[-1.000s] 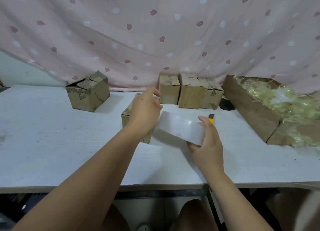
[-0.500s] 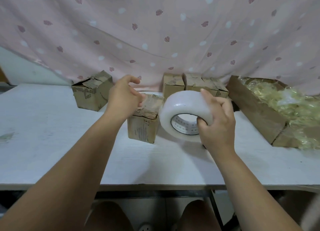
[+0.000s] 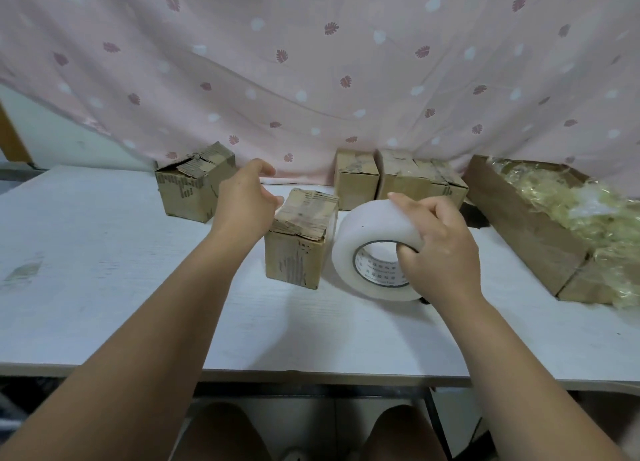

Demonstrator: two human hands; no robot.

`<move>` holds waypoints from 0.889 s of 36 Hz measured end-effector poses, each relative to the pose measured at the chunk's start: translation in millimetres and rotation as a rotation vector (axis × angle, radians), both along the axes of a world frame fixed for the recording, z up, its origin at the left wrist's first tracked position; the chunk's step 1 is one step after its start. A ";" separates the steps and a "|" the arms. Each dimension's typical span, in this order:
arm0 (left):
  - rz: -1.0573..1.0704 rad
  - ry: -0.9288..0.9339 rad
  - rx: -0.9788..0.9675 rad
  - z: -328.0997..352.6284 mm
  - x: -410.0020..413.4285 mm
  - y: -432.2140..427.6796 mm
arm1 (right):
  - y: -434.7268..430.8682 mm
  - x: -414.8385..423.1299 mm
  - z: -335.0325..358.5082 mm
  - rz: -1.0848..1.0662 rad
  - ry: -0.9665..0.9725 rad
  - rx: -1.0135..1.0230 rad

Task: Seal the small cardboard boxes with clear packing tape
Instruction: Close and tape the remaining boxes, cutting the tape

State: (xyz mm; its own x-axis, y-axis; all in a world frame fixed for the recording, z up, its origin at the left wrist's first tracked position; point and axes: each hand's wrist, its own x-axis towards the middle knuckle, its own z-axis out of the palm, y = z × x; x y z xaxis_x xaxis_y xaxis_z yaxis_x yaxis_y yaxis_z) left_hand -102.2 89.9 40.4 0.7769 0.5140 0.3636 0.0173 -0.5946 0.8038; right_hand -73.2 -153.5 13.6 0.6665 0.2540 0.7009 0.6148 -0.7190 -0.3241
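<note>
Gripping the tape roll (image 3: 367, 228) through its core, the right hand (image 3: 440, 249) is holding it on edge at the 3 o'clock side of the centre box (image 3: 301, 242) on the counter (image 3: 104, 270), while the left hand (image 3: 246, 204) is hovering loosely open at the box's 9 o'clock.

My white table (image 3: 104, 287), with a pink curtain (image 3: 311, 62) hung behind it.

The curtain fills the whole back in front of me: pale pink cloth printed with dark red leaves and white spots, sagging in soft folds to the table's far edge. The tabletop is faintly grained, with smudges at my left. Past the curtain's left end I see a pale wall (image 3: 62, 138) and a strip of brown wood (image 3: 10, 138). A dark frame (image 3: 311, 389) runs under the front edge. The light is soft and even.
</note>
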 end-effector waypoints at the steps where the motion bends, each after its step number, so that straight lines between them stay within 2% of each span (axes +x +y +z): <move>1: -0.002 0.015 -0.033 -0.6 0.5 2.5 | 0.8 1.1 0.6 0.002 0.009 -0.008; 5: -0.079 0.069 -0.385 -3.3 -0.6 11.4 | 4.5 3.4 -0.3 0.010 0.032 -0.042; 8: -0.098 0.074 -0.564 -7.0 -2.4 14.1 | 8.5 4.4 -2.2 0.005 0.039 -0.046; 17: -0.083 0.110 -0.787 -20.5 -2.0 20.5 | 12.7 9.4 -10.6 0.037 0.056 -0.051; 20: -0.084 0.112 -0.791 -23.4 -3.0 19.8 | 12.8 9.8 -13.8 0.051 0.043 -0.047; 25: -0.078 0.111 -0.663 -23.8 -3.0 16.0 | 12.9 11.2 -15.4 0.057 0.062 -0.043; 32: -0.049 0.189 -0.618 -30.0 -1.3 16.2 | 14.3 13.6 -12.1 0.068 0.106 -0.067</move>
